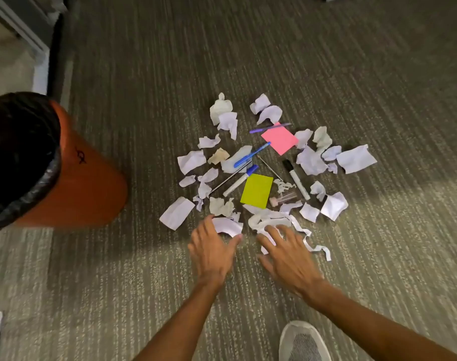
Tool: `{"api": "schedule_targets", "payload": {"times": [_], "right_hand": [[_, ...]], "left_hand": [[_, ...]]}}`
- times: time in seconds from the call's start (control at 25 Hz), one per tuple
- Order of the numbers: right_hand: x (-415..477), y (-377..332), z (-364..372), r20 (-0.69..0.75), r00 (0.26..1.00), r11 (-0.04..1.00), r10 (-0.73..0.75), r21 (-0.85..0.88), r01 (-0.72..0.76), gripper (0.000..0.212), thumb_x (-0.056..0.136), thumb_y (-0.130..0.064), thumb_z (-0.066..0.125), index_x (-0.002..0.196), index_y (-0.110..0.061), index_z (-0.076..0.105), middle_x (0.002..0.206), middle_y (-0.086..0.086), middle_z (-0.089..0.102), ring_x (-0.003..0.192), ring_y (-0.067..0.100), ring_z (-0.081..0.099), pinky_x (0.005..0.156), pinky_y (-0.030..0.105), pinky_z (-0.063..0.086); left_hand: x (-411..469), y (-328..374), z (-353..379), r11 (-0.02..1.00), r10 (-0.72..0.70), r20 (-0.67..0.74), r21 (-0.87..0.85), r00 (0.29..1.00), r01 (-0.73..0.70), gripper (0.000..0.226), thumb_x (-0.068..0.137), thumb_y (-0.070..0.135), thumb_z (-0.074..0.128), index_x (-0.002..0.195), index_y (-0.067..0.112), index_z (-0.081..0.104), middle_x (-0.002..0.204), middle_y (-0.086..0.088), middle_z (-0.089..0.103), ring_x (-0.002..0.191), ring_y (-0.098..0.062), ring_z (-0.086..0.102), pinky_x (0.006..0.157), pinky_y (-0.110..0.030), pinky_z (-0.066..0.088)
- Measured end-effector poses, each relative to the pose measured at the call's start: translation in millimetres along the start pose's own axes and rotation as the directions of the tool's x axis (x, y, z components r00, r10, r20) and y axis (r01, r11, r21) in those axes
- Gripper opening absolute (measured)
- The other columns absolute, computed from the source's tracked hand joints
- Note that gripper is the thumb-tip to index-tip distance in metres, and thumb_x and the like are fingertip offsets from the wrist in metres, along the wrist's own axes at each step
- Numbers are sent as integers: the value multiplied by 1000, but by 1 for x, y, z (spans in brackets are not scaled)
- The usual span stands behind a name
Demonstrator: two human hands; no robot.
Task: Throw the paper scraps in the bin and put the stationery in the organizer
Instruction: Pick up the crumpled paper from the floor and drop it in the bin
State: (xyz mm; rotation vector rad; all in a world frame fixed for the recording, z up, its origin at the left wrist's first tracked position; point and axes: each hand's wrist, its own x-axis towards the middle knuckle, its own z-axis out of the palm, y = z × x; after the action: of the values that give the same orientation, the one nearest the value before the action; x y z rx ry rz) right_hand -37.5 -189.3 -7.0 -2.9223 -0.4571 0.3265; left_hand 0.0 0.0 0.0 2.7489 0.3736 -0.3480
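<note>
Two hands reach down toward a scatter of paper scraps and stationery on the carpet [326, 61], and the yellow-green sticky pad [257, 190] near the middle of the pile serves as the landmark. Far to the left of the pad stands the orange bin [86, 183], lined with a black bag and open at the top. No organizer is in view. Nearer the pad on its left, a flat white slip [177, 213] lies slanted, and the left hand [211, 250] sits below and left of the pad, fingers spread and loosely curled over a curved white scrap [227, 226] without closing on it yet. That scrap lies directly ahead of the left fingertips, its long axis running roughly left to right. Touching the pad's left edge, a white marker with a blue cap [240, 180] points up and to the right; above it a blue pen [251, 154] lies on the same slant. Below and right of the pad, the right hand [287, 254] is open, fingers splayed on a crumpled wad and long paper strip [270, 221] that trails off to the right. I judge the left hand is nearer the bin, so its scrap should go first. Right of the pad, a black-capped marker [296, 179] points up-left, and further scraps [356, 158] lie beyond it.
</note>
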Motion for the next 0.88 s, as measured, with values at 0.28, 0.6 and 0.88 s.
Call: {"api": "schedule_targets", "payload": {"times": [0.28,0.6,0.88], "right_hand": [[11,9,46,-153,988,998,23,-52,-31,41,92,-51,49,125,-25,50,129,4,53,101,26,53,80,40,49],[12,-4,55,-166,985,999,-37,31,43,73,68,-10,75,134,-23,48,121,6,56,86,21,55,66,30,49],[-3,-16,52,-136,990,996,-23,86,35,63,70,6,76,123,-18,53,110,0,55,90,15,48,72,27,52]], "left_hand": [[13,-1,62,996,-84,-194,-10,977,84,93,64,79,64,135,25,37,137,-3,51,123,-26,45,92,-46,39],[17,-23,73,999,25,-307,-35,951,-38,45,82,53,49,119,27,47,110,1,57,95,-14,43,81,-37,32],[13,-37,52,976,182,-151,-93,972,-197,33,85,34,59,113,18,55,106,0,43,88,-16,47,76,-31,46]]}}
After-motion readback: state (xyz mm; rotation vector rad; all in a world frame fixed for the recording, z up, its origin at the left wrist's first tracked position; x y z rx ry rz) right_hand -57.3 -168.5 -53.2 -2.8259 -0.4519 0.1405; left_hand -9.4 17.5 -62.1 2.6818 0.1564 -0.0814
